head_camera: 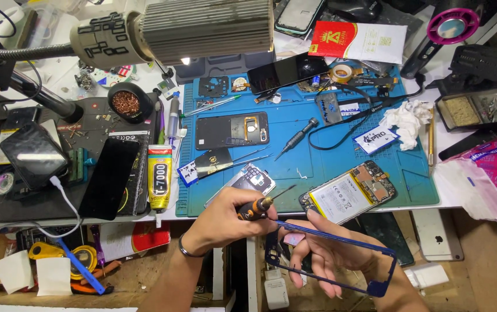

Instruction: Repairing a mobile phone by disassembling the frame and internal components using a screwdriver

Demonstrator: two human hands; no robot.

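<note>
the blue work mat (341,156) lies on the bench, with an opened phone (348,192) showing its battery at the near edge. below it, the right hand (332,251) grips a dark blue phone frame (341,254) from underneath, in front of the bench edge. the left hand (225,216) is closed on a small orange-handled screwdriver (258,207), tip pointing toward the opened phone.

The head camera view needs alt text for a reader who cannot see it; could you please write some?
Over a cluttered repair bench, the left hand holds a small screwdriver while the right hand holds a thin blue phone frame. Beyond them, a blue work mat carries an opened phone, a dark back cover and loose tools.
</note>
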